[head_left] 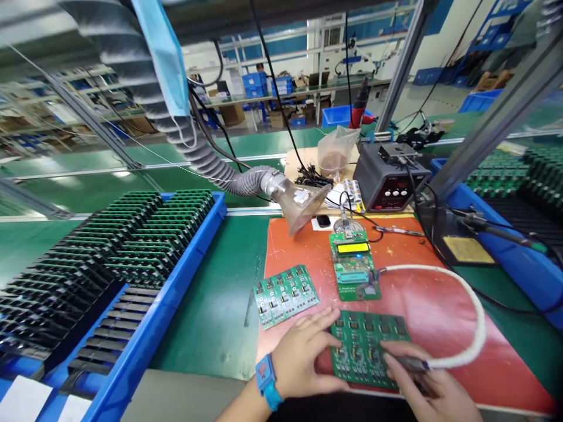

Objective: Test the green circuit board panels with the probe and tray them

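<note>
A green circuit board [365, 346] lies on the red mat [444, 305] at the front. My left hand [308, 354], with a blue watch on the wrist, rests its spread fingers on the board's left edge. Closed round a dark probe [409, 363] with a white cable [479, 316], my right hand [431, 381] is at the board's right side; the probe's tip is hidden. Behind that board stands a programmer board [354, 266] with a lit yellow display. Another green circuit board [285, 296] lies at its left, partly over the mat's edge.
Blue trays of upright boards stand at left [189, 258] and right [514, 246]. A fume hose's funnel [303, 202] hangs over the mat's back edge. Behind the mat is a black soldering station [389, 179]; a yellow sponge [468, 249] lies at its right.
</note>
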Demonstrator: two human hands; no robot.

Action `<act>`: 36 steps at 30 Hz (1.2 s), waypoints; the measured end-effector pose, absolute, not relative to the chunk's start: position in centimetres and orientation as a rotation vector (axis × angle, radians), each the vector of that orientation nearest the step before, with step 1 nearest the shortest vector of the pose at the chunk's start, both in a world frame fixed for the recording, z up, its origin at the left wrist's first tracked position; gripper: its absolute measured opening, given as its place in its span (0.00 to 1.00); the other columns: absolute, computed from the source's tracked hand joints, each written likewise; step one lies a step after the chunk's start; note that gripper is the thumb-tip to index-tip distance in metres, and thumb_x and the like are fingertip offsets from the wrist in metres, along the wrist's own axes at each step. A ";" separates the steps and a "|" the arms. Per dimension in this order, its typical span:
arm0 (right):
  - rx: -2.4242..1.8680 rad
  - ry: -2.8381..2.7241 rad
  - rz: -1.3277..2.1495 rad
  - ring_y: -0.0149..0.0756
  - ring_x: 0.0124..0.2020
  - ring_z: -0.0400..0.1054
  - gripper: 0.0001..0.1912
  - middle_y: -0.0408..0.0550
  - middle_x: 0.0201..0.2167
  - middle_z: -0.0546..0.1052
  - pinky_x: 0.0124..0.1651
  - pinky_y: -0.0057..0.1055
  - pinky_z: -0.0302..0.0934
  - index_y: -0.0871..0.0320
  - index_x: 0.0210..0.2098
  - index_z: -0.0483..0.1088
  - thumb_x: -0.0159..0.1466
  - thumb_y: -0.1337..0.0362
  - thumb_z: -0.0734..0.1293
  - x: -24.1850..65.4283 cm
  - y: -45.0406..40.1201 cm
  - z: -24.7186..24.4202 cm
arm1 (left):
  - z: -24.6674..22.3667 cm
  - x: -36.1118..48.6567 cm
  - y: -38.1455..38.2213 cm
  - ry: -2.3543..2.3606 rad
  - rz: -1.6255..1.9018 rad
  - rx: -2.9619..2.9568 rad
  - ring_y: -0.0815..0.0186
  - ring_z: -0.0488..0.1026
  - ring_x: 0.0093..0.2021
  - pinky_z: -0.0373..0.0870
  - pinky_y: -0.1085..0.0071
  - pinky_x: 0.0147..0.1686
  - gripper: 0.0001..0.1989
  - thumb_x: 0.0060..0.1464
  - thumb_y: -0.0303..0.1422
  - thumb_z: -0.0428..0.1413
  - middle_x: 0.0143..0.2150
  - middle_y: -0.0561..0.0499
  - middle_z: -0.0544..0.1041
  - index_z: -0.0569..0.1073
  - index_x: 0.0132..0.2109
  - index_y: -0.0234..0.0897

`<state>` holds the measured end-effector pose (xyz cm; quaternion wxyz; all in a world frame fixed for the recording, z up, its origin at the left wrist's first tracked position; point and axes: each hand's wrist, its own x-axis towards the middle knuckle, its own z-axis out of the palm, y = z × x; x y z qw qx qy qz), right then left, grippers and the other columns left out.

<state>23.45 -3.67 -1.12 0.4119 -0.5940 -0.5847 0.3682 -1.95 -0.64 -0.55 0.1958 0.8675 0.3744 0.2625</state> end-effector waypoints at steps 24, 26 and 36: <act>-1.547 -1.499 0.812 0.36 0.33 0.76 0.09 0.50 0.37 0.78 0.35 0.28 0.73 0.56 0.37 0.74 0.64 0.58 0.67 22.5 -3.7 2.2 | -0.6 -2.0 -0.3 0.977 0.780 2.397 0.51 0.63 0.66 0.67 0.54 0.61 0.27 0.50 0.50 0.63 0.66 0.36 0.65 0.70 0.50 0.38; -1.557 -1.486 0.821 0.36 0.32 0.76 0.09 0.50 0.36 0.78 0.34 0.29 0.73 0.56 0.37 0.74 0.63 0.58 0.67 22.4 -3.6 2.5 | -0.6 -2.0 -0.2 0.958 0.795 2.381 0.51 0.62 0.66 0.65 0.53 0.62 0.27 0.50 0.49 0.63 0.66 0.35 0.64 0.70 0.50 0.38; -1.525 -1.389 0.862 0.32 0.26 0.74 0.09 0.51 0.38 0.78 0.28 0.28 0.73 0.57 0.37 0.72 0.64 0.58 0.66 21.3 -3.9 3.3 | -0.2 -1.9 -0.2 0.957 0.807 2.386 0.51 0.62 0.66 0.67 0.53 0.61 0.26 0.51 0.49 0.63 0.66 0.36 0.64 0.70 0.50 0.38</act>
